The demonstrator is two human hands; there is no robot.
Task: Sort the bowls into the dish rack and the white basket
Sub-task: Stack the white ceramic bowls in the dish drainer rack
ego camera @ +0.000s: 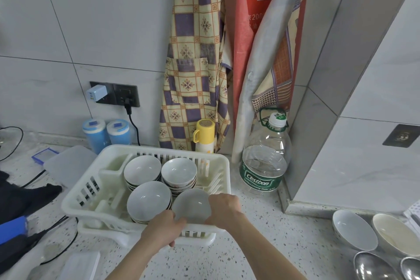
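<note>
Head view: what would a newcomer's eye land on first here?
Both hands, left hand and right hand, hold a white bowl over the near right corner of the white dish rack, beside three stacks of bowls. Behind hang patterned aprons; a large Cestbon water bottle stands to the right.

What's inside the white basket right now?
The white basket holds four groups of bowls, three visibly stacked. Both hands, left hand and right hand, hold the front-right bowl. What lies underneath is hidden.
</note>
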